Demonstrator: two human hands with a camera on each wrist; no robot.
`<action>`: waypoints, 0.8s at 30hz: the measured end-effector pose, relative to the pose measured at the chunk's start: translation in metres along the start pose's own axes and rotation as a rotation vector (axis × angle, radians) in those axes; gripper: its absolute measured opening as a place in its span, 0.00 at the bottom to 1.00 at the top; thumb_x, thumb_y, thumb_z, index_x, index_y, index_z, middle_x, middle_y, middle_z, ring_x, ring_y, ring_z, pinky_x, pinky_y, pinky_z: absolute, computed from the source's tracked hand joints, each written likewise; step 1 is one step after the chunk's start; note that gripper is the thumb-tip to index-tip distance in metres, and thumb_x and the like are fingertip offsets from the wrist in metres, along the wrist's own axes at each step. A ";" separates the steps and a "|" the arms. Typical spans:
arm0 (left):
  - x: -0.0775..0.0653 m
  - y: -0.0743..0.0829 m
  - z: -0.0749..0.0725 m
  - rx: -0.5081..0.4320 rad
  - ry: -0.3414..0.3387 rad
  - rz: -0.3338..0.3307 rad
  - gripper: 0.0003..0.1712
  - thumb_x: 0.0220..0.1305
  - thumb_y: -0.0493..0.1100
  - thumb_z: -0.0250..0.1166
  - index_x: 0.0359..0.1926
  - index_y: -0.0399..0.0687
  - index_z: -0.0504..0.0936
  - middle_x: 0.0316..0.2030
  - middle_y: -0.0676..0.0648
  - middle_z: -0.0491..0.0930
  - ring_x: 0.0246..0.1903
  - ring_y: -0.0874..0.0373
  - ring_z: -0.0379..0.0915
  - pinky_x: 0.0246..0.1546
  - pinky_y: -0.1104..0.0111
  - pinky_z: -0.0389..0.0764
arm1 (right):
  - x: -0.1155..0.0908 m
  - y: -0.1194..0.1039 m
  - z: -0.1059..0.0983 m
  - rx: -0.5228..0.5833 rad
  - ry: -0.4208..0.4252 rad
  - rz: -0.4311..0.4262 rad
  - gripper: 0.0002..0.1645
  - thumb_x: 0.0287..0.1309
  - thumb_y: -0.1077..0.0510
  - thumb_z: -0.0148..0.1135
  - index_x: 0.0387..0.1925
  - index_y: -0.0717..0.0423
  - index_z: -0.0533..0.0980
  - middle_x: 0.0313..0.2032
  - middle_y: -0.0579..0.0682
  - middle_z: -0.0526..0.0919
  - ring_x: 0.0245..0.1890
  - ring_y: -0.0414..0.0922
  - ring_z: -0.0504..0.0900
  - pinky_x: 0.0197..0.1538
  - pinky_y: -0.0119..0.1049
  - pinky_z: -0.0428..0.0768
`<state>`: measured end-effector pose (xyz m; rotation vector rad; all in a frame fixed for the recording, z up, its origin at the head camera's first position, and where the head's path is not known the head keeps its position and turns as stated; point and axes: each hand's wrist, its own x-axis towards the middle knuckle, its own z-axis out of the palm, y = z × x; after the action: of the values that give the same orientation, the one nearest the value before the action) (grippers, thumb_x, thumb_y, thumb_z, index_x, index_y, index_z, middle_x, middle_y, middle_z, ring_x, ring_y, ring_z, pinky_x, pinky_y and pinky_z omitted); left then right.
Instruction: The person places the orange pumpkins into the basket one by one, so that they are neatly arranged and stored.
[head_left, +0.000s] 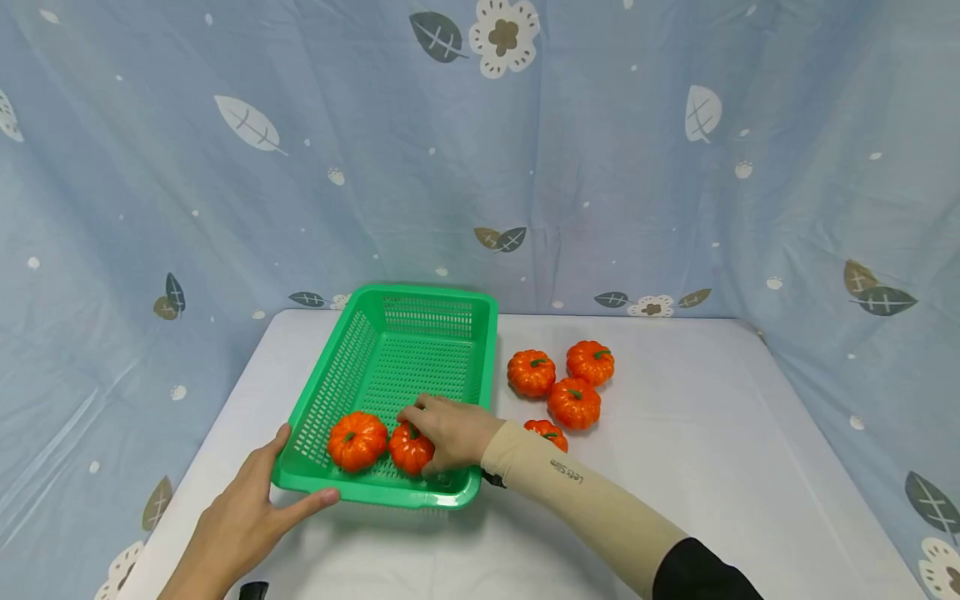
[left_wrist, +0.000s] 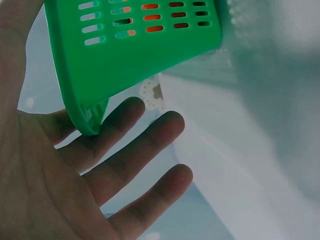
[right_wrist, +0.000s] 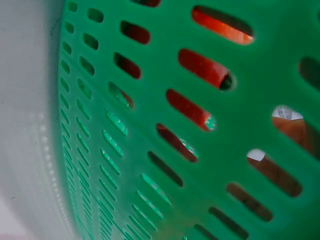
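Observation:
A green plastic basket (head_left: 420, 367) with slotted walls stands on the white table. Two small orange pumpkins lie inside at its near end: a left one (head_left: 357, 442) and a right one (head_left: 410, 451). My right hand (head_left: 457, 432) reaches over the basket's right wall and holds the right pumpkin from above, its thumb and fingers around it. In the right wrist view the basket wall (right_wrist: 240, 100) hides most of that hand. My left hand (head_left: 251, 508) touches the near left corner of the basket; in the left wrist view its fingers (left_wrist: 145, 145) are spread and fairly straight beneath the rim.
Right of the basket are several more pumpkins: one (head_left: 531, 372), another (head_left: 590, 363), one nearer (head_left: 574, 403), and one (head_left: 547, 432) partly behind my right forearm. A blue patterned curtain (head_left: 600, 150) hangs behind the white tabletop (head_left: 690, 433). A dark object (head_left: 253, 590) shows at the bottom edge.

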<state>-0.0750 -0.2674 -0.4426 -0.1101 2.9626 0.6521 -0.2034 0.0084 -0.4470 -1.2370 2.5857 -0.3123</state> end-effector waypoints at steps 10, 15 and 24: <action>0.000 0.000 0.000 -0.002 0.001 0.005 0.72 0.55 0.79 0.63 0.81 0.40 0.40 0.71 0.27 0.58 0.65 0.27 0.61 0.51 0.31 0.70 | 0.001 -0.001 0.002 -0.004 -0.016 0.027 0.47 0.50 0.42 0.79 0.69 0.42 0.69 0.59 0.45 0.74 0.51 0.38 0.78 0.50 0.31 0.80; 0.000 0.000 0.001 -0.008 0.001 0.003 0.72 0.55 0.79 0.63 0.81 0.40 0.41 0.71 0.27 0.58 0.65 0.27 0.61 0.52 0.31 0.70 | 0.000 -0.002 0.002 -0.013 -0.011 0.027 0.47 0.49 0.42 0.79 0.69 0.42 0.69 0.58 0.45 0.74 0.50 0.38 0.79 0.49 0.31 0.80; 0.000 0.001 0.000 0.001 0.002 0.002 0.72 0.55 0.79 0.63 0.81 0.39 0.41 0.71 0.26 0.58 0.64 0.27 0.63 0.50 0.32 0.71 | -0.001 -0.001 0.002 -0.021 0.004 0.018 0.48 0.50 0.41 0.78 0.70 0.41 0.67 0.63 0.46 0.72 0.53 0.40 0.79 0.51 0.33 0.81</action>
<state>-0.0755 -0.2662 -0.4423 -0.1081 2.9648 0.6514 -0.2012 0.0081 -0.4485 -1.2208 2.6080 -0.2855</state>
